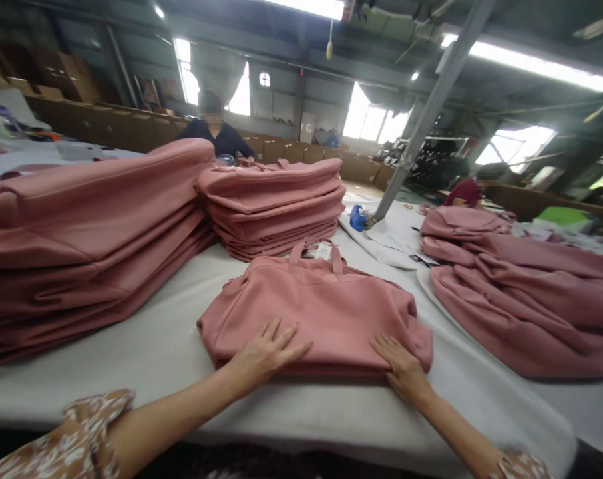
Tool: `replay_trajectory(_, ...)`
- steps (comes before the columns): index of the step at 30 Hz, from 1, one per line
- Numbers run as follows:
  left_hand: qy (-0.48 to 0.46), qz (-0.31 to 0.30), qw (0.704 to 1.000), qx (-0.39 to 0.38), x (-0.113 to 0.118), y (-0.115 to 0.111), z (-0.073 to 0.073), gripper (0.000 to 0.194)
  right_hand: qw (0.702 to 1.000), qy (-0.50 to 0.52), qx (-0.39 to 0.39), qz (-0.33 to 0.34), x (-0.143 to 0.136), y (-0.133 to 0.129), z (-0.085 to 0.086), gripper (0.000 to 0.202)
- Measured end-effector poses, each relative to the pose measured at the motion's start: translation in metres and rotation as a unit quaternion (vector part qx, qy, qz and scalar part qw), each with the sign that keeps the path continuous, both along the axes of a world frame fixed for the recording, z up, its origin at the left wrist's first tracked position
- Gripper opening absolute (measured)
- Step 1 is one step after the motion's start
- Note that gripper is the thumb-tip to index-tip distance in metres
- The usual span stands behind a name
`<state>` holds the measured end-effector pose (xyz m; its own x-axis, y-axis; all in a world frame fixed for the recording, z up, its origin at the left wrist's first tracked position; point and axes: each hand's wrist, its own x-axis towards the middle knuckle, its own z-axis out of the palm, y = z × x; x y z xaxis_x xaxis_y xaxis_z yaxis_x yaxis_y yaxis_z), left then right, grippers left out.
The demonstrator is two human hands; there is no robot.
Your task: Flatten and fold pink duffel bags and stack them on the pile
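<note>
A pink bag (326, 306) lies flat on the white-covered table (146, 386), its two handles and a white tag (323, 251) at the far edge. My left hand (266, 352) rests on the left part of the bag's near side, fingers spread. On the right part, near the bag's lower corner, my right hand (400, 364) lies with its fingers stretched out on the fabric. Neither hand grips anything.
Tall stacks of pink bags stand at the left (92, 213) and behind the bag (281, 199). A loose pink pile (526, 293) lies at the right. A blue tape dispenser (357, 218) sits near a grey post (421, 126). Two people are farther back.
</note>
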<state>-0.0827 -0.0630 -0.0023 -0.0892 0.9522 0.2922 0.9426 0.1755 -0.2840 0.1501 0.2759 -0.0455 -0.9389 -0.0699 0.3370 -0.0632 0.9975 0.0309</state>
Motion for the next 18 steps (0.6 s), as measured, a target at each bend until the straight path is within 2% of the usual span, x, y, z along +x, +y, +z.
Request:
replay_trajectory(4, -0.023, 0.014, 0.998, -0.060, 0.012, 0.015, -0.013, 0.072, 0.999, -0.040, -0.010, -0.014, -0.003, 0.002, 0.005, 0.072)
replay_trajectory(7, -0.048, 0.039, 0.996, -0.064, 0.015, 0.011, -0.025, 0.077, 0.998, -0.049, -0.017, -0.032, -0.004, -0.003, 0.005, 0.073)
replay_trajectory(11, -0.063, 0.059, 0.994, -0.069, 0.015, 0.007, -0.032, 0.080, 0.995, -0.070, -0.024, -0.065, -0.002, -0.016, 0.010, 0.069)
replay_trajectory(13, -0.058, 0.060, 0.994, -0.067, 0.015, 0.008, -0.033, 0.081, 0.993, -0.083, -0.026, -0.082, -0.003, -0.028, 0.023, 0.068)
replay_trajectory(15, -0.053, 0.063, 0.994, -0.065, 0.015, 0.009, -0.034, 0.082, 0.992, -0.094, -0.031, -0.079, -0.007, -0.048, 0.045, 0.075)
replay_trajectory(18, -0.040, 0.065, 0.995, -0.062, 0.013, 0.008, -0.038, 0.083, 0.996, -0.077, -0.035, -0.015, -0.022, -0.079, 0.085, 0.073)
